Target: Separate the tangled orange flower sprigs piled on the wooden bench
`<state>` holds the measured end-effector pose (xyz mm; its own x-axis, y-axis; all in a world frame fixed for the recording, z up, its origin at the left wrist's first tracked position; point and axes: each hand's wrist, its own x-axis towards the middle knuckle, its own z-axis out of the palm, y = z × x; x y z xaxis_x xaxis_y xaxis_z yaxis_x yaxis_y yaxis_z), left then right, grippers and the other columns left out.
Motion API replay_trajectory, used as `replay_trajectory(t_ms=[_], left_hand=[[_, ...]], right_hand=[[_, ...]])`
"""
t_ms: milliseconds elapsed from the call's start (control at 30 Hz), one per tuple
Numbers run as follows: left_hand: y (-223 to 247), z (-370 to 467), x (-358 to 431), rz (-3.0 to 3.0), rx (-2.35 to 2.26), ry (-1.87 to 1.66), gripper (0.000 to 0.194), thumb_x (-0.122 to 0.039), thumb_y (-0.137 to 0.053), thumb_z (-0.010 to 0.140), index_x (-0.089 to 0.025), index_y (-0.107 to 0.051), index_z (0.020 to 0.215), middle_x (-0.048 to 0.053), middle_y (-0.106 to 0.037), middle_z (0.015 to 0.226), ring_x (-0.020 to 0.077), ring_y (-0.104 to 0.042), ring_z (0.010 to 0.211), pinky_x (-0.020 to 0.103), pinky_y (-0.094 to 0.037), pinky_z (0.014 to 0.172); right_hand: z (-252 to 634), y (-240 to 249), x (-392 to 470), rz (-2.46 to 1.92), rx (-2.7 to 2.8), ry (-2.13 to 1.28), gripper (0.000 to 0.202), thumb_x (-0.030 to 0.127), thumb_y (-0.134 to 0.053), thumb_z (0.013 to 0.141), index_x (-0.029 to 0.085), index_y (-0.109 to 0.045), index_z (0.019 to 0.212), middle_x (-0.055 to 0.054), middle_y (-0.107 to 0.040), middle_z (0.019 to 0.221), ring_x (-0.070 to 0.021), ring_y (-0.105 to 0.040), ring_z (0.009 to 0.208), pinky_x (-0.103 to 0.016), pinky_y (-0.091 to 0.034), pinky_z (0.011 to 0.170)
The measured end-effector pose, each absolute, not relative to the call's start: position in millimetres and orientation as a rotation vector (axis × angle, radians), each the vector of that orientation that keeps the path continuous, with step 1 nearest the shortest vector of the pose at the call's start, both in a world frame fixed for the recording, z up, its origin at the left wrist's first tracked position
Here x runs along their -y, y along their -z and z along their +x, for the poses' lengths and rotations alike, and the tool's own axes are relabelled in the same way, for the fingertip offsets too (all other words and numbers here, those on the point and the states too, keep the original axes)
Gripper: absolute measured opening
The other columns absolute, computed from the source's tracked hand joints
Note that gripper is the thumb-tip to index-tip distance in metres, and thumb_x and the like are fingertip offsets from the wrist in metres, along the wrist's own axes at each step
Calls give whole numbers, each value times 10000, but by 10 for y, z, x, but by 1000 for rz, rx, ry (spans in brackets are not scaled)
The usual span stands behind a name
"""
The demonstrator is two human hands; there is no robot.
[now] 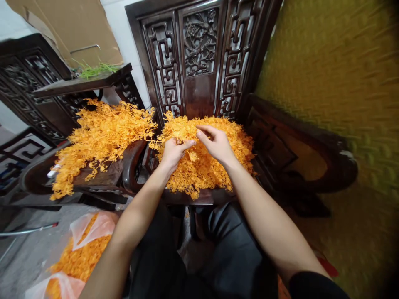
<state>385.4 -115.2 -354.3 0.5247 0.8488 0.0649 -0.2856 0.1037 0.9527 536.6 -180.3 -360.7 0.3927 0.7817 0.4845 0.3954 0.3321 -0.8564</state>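
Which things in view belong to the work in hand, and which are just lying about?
In the work:
- left hand and right hand, at the orange pile on the chair
- probably the matching orange heap and bagged orange pieces

Apparently lying about:
- green stems
- cardboard
- red-tipped rod on the floor

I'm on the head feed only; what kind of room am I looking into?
Possibly a home or small workshop, though I can't tell which: a carved dark-wood chair heaped with orange plastic-looking sprigs, a bag of more on the floor, and cardboard behind.
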Motion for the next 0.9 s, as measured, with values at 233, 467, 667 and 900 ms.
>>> replay_trajectory(t_ms=[233,467,667,900], left_hand=[[3691,3967,1086,1308,-700,-1062,462,-317,-938,520,-125,-691,860,68,-747,887,183,-670,805,339,-514,842],[3674,3966,1231,1513,-649,-993,395,-329,-930,598,-126,-680,826,83,-734,878,199,-662,829,341,-510,824],[3573,3724,1352,1435,-654,-760,321,-182,-933,590,-117,-658,742,39,-621,707,160,-603,741,257,-441,658],[3528,3609,1493,1488,-597,-485,332,-284,-935,611,-115,-686,751,44,-618,676,140,-575,688,267,-427,646]], right_hand=[[5384,3739,1769,-1183,1163,-480,426,561,-706,841,182,-772,1023,-75,-772,976,-185,-689,849,-366,-570,807],[5426,3365,2462,-1413,1116,-31,227,394,-705,876,186,-794,869,-52,-764,830,-194,-701,780,-358,-560,769],[5330,4023,4163,-1908,627,315,288,468,-659,911,279,-781,1092,-124,-765,1043,-317,-724,951,-496,-565,859],[5251,5542,4963,-2282,764,-2,247,619,-564,865,461,-749,907,-116,-742,802,-425,-715,769,-629,-540,712]])
